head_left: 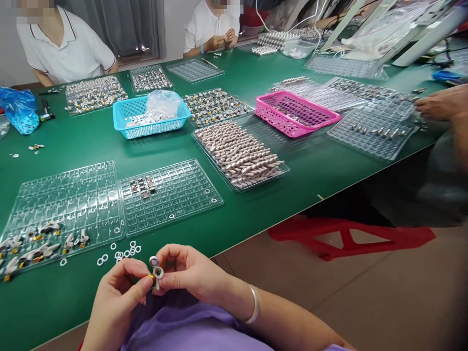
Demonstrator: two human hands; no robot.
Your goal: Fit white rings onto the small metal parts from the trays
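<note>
Close to my body, at the table's near edge, both hands meet around a small white earbud part [157, 271] with a round, purplish-faced piece at its top. My right hand [192, 273] pinches the white part between thumb and fingers. On the other side, my left hand [122, 292] has thumb and forefinger closed on a small yellow tab [150, 276] at the earbud part. Several white rings [127, 253] lie loose on the table just beyond my hands. A clear tray [73, 195] at the left holds similar white parts with yellow tabs along its near side.
Beside it, another clear tray [175, 209] holds small round pieces. Farther back are a tray of stacked white stems [237, 151], a blue basket [149, 129] and a pink basket [292, 127]. Co-workers sit across and at the right, where a hand [442, 103] reaches in.
</note>
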